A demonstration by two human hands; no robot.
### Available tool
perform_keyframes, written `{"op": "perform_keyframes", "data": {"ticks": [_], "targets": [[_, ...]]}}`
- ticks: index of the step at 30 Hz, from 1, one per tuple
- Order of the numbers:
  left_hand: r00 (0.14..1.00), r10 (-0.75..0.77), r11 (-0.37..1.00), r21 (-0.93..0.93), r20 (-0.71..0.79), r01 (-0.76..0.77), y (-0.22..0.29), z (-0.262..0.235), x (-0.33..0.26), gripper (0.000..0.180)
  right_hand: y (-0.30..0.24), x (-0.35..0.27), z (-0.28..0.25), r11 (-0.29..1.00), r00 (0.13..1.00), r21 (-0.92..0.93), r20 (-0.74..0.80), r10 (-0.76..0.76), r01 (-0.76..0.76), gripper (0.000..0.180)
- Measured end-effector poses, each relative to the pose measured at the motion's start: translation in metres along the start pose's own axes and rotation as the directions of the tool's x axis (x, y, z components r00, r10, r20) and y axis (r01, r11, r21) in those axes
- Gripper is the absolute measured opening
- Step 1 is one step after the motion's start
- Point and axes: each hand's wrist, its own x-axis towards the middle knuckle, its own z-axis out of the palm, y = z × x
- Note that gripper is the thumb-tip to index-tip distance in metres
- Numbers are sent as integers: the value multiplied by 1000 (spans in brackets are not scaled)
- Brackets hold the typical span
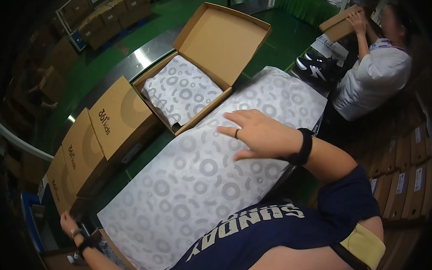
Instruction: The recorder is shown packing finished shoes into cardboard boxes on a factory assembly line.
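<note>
White paper printed with grey rings and short arcs spreads from the centre towards 7 o'clock and 1 o'clock, smooth but crinkled at its far end. The right hand, just off centre at 3 o'clock, is over it, grip spread; contact is unclear. The left hand, at 8 o'clock, is by closed brown boxes; I cannot tell its grip. At 12 o'clock stands an open brown box.

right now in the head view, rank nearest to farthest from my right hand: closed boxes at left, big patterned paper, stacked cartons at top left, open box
1. Big patterned paper: directly beneath the right hand.
2. Open box: ahead and left.
3. Closed boxes: farther left, past the open box.
4. Stacked cartons: far back, top left.
</note>
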Motion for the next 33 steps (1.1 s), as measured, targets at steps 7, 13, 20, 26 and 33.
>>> {"op": "perform_keyframes", "data": {"ticks": [7, 13, 20, 26, 33], "targets": [[985, -36, 917, 396, 171, -35, -131, 19, -175, 46, 70, -23, 55, 979, 963, -22, 177, 202, -202, 56], [987, -125, 875, 458, -99, 156, -83, 26, -196, 18, 93, -31, 56, 962, 945, 109, 243, 219, -251, 53], [882, -280, 803, 410, -380, 432, -98, -42, -204, 24, 128, -44, 41, 956, 953, 136, 192, 233, -261, 48], [989, -11, 970, -240, -149, -25, 119, 18, -113, 20, 211, -8, 49, 891, 913, 211, 155, 377, -403, 39], [752, 107, 738, -559, 650, 378, 389, 216, -197, 76, 253, 73, 86, 900, 949, 305, 43, 313, -311, 64]]}}
